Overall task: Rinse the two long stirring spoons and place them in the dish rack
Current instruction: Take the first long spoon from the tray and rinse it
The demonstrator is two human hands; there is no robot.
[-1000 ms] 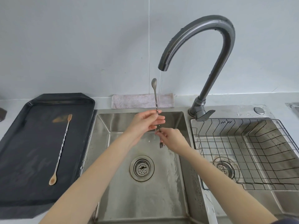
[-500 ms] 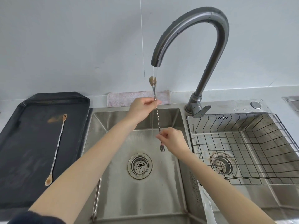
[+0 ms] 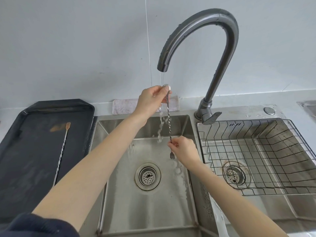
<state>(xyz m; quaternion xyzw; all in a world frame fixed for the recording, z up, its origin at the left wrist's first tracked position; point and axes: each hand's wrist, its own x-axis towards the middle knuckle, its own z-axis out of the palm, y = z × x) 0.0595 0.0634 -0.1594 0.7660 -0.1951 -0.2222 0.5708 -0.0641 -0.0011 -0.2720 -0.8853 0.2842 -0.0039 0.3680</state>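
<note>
Twisted steel stirring spoon (image 3: 168,120) upright under thin tap stream: left hand (image 3: 150,101) fingers pinch its bowl, right hand (image 3: 183,148) fingers pinch near forked end. Black wire dish rack (image 3: 256,156) stands open alongside.

A pale grey tiled wall (image 3: 71,48) is being lit evenly by soft daylight at twelve o'clock, while a light countertop (image 3: 239,106) is being shown running beneath it toward three o'clock.

Silver twisted spoon (image 3: 169,120) upright under running water; copper-ended spoon (image 3: 61,151) flat on the black tray (image 3: 34,134)
</note>
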